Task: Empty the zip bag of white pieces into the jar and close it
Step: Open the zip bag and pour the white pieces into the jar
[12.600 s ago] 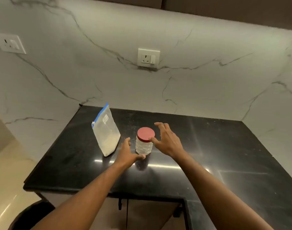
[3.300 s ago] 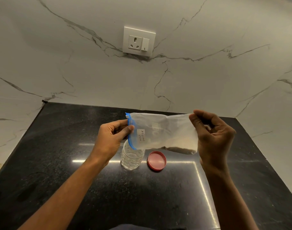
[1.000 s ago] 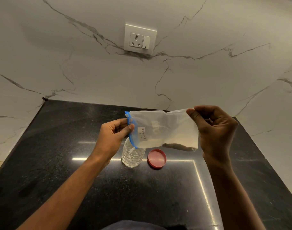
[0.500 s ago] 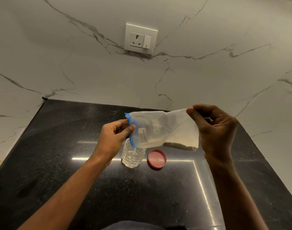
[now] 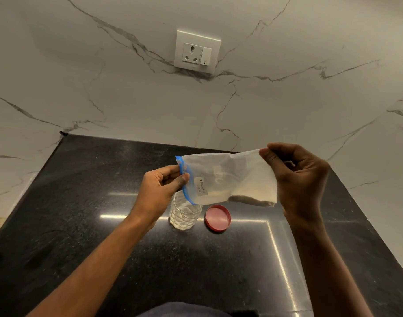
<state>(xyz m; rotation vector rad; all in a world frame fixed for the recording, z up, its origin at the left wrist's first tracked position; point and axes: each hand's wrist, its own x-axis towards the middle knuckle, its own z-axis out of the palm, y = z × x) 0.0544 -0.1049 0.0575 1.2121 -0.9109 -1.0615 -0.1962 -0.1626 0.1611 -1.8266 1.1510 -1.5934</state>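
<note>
A clear zip bag [image 5: 228, 179] with a blue zip strip and a small handwritten label lies sideways in the air, held by both hands. My left hand [image 5: 160, 191] pinches its blue mouth end, which points down over the open clear jar [image 5: 184, 213]. My right hand [image 5: 299, 179] lifts the bag's bottom end higher. A white powdery mass lies along the bag's lower edge, and some white content shows inside the jar. The red lid [image 5: 217, 218] lies flat on the black counter [image 5: 81, 225], just right of the jar.
A marble-patterned wall rises behind the counter, with a white socket and switch plate [image 5: 197, 51] above the work spot. The counter's left edge [image 5: 19, 202] runs diagonally, and another marble wall closes the right side.
Compared with a second ago, my right hand has raised the bag's bottom end slightly, so the bag tilts more toward the jar. Jar and lid have not moved.
</note>
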